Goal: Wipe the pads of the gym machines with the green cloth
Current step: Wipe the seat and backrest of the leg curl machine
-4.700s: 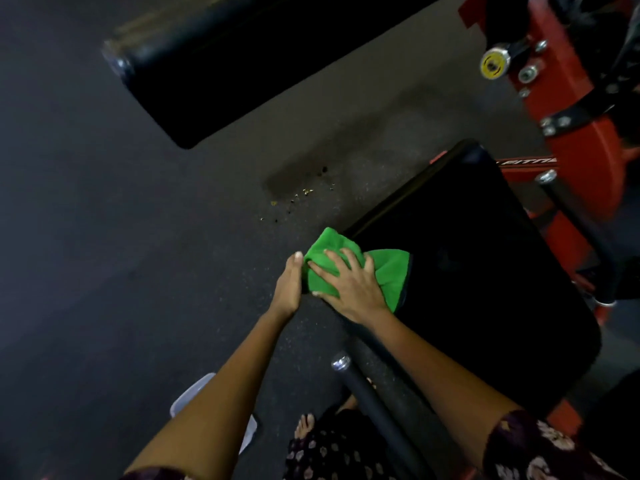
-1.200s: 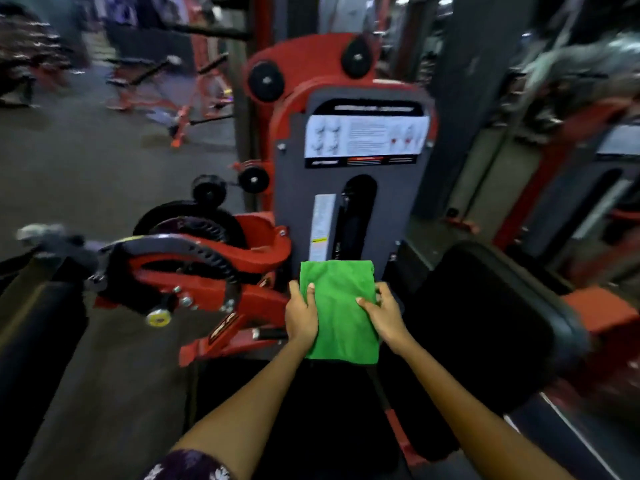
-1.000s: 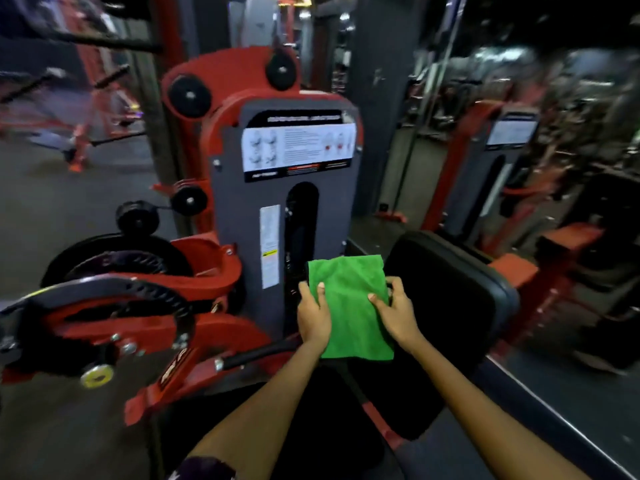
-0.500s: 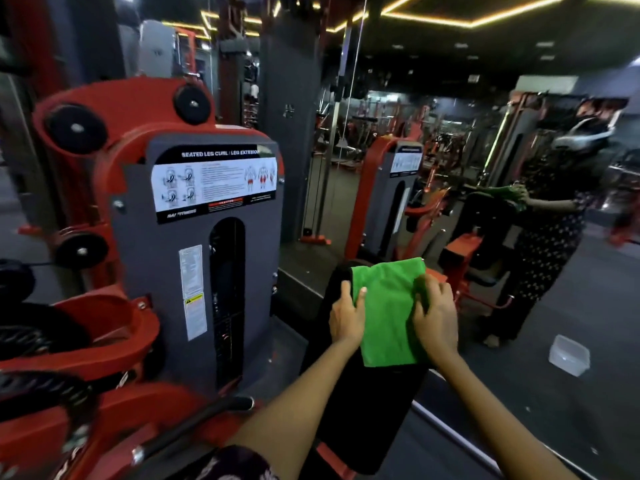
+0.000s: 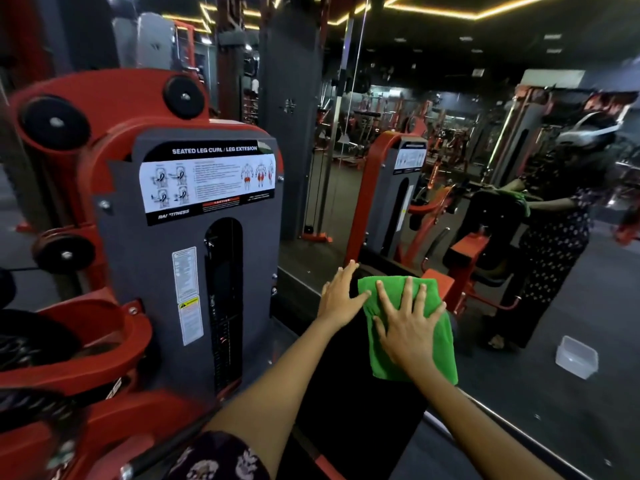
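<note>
Since half a second ago your hands have gone from pinching the green cloth (image 5: 412,327) by its edges to lying flat. The black back pad (image 5: 349,403) carries the cloth at its top. Your right hand (image 5: 405,327) presses it, fingers spread; your left hand (image 5: 341,296), fingers straight, rests on the pad beside it.

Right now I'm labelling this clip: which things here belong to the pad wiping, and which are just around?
Part of the job:
green cloth, spread on the pad
black back pad
right hand, flat on the cloth
left hand, flat at the pad's top edge

Just around:
weight stack housing with instruction label
wall mirror
clear plastic tub on the floor
</note>
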Demonstrator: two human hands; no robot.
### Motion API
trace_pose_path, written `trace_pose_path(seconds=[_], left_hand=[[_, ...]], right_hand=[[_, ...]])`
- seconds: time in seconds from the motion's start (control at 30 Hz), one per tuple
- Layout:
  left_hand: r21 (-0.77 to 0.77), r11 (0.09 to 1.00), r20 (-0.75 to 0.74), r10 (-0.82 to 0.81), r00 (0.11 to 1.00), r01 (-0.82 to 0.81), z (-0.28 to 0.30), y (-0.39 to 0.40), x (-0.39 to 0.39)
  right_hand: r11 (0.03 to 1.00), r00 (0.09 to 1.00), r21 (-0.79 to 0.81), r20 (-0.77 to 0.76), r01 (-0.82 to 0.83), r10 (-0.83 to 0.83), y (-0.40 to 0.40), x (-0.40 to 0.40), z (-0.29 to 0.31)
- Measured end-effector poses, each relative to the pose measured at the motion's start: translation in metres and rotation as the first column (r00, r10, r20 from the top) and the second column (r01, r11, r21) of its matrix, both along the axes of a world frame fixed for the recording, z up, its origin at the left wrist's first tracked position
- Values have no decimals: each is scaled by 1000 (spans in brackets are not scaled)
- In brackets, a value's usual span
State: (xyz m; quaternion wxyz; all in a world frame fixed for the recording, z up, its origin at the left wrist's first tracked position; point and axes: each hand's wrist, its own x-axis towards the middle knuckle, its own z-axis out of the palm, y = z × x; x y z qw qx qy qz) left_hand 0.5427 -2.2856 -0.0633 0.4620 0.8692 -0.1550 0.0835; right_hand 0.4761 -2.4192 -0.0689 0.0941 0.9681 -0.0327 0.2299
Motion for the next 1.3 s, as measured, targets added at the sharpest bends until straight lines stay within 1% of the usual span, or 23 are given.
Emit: trace_pose_path(seconds=[0.07,0.13,0.17,0.23,0.27,0.33,0.4,0.47,0.53,0.6,0.63,0.7,0.77,0.83,0.87,0.93,0.97,1.03,1.07,1.13,1.2,1.3], left_hand=[[-37,997,-51,-72,996,70,3,2,14],[-126,989,-102,-85,991,72,3,2,25],[-147,987,-100,-74,992,59,0,0,29],[-89,996,-39,-14,999,11,-1,1,33],[-52,999,-16,-6,1000,5,1,0,34],[-3,1000,-6,-29,1000,29,6,2,35],[4,997,-32,-75,997,76,6,4,38],[-63,990,-51,-132,990,128,4,8,43],[-145,976,-51,-171,984,162,3,11,42],[-203,965,-75,-186,980,168,1,15,44],[-230,959,-95,-191,977,165,0,17,45],[-274,947,-139,-211,968,167,1,20,46],[-269,948,-195,-226,955,169,1,21,46],[-259,950,-233,-236,943,174,2,22,45],[-264,949,-248,-241,938,174,4,21,46],[-294,941,-248,-246,937,169,5,20,46],[-309,937,-240,-245,939,166,4,20,47],[-331,929,-234,-248,940,163,-1,22,49],[-349,922,-225,-256,940,167,-2,23,51],[-370,912,-215,-272,938,179,0,23,53],[-354,918,-219,-267,938,179,4,22,50],[-324,928,-208,-258,944,182,2,22,43]], right_hand=[[999,1000,-42,1,-20,21,-1,5,4],[998,998,-50,-55,-33,30,3,11,13],[998,996,-47,-89,-31,26,3,15,15],[997,993,-80,-118,-13,3,5,20,19],[994,995,-110,-104,-10,-1,1,20,18],[983,996,-167,-41,-81,75,-9,13,13],[965,987,-210,-15,-158,158,-24,1,7],[959,984,-226,2,-173,178,-29,-2,5],[974,994,-202,-16,-106,104,-16,9,11],[978,995,-188,-48,-94,87,10,30,20],[980,993,-178,-92,-94,79,19,39,24],[972,990,-212,-125,-98,72,23,46,27],[954,986,-254,-93,-157,138,8,36,24],[930,978,-302,-59,-209,201,-15,17,9],[917,974,-329,-33,-224,226,-26,9,3],[918,973,-342,35,-203,228,-33,7,-2],[926,979,-334,35,-179,202,-27,13,1],[938,988,-312,-39,-151,147,-3,31,7],[937,989,-316,-73,-148,132,8,39,7],[936,989,-322,-92,-142,118,21,49,10],[918,985,-357,-50,-172,165,12,47,10],[859,945,-410,-21,-306,326,-20,13,-17]])
